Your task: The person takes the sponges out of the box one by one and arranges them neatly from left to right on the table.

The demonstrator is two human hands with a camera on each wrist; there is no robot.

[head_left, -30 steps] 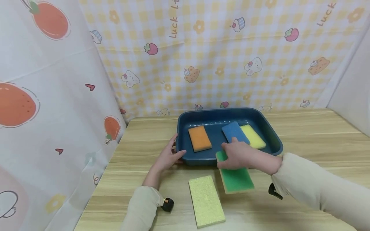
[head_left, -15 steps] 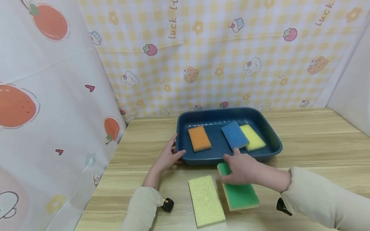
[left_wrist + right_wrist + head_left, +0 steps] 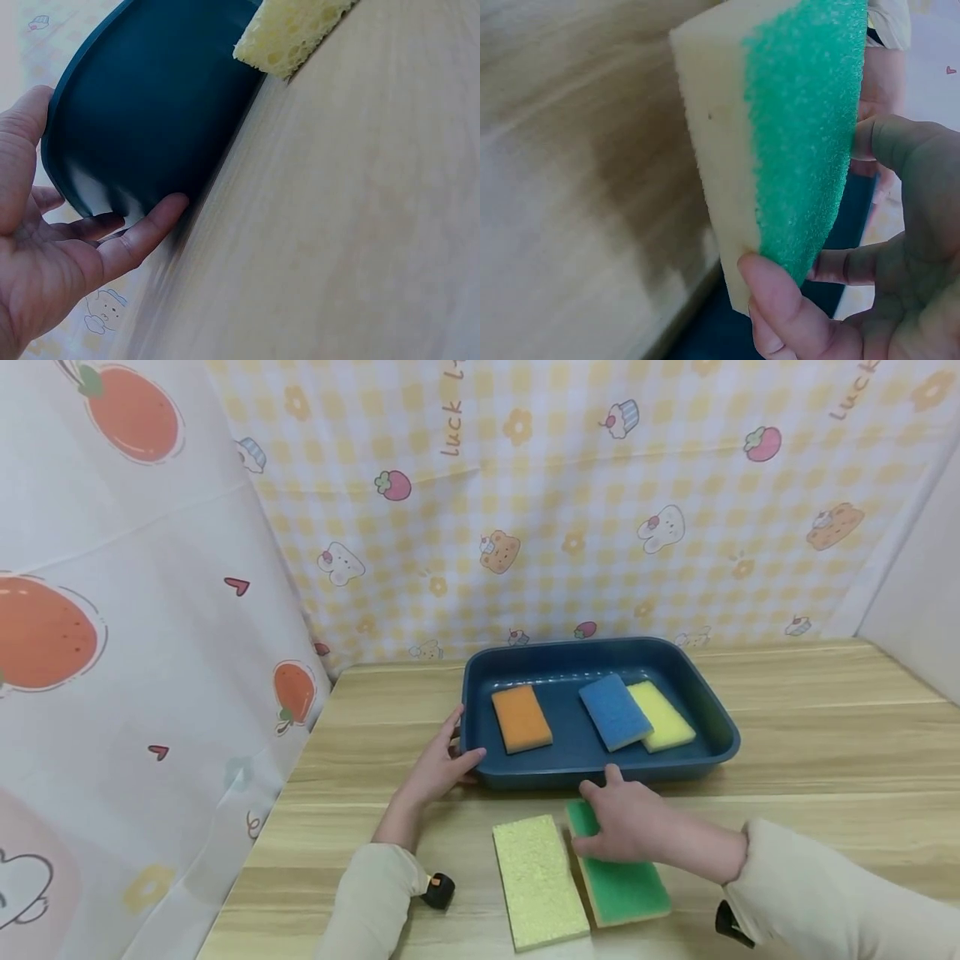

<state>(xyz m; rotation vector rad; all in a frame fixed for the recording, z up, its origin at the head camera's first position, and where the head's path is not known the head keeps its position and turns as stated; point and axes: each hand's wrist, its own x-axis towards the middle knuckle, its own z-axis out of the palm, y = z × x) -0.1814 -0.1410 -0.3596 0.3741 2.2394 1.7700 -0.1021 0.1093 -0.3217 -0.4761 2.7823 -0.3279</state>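
Observation:
A green-topped sponge (image 3: 626,889) with a pale base is pinched at its far end by my right hand (image 3: 630,818), between thumb and fingers. It lies just right of a textured yellow sponge (image 3: 538,881) in front of the pan; whether it touches the table I cannot tell. The right wrist view shows the same green sponge (image 3: 802,135) close up. My left hand (image 3: 435,768) holds the left front corner of a dark blue baking pan (image 3: 540,781), thumb at the rim and fingers against the outer wall. In the left wrist view its fingers (image 3: 150,232) press on that wall.
Inside the pan lie an orange sponge (image 3: 522,718), a blue sponge (image 3: 615,712) and a smooth yellow sponge (image 3: 663,718). The blue one overlaps that yellow one. A patterned cloth (image 3: 555,510) hangs behind the wooden table (image 3: 810,727).
My right hand has drawn the green sponge from the pan's front edge toward me and lower, beside the textured yellow sponge. The left hand has stayed at the pan's corner.

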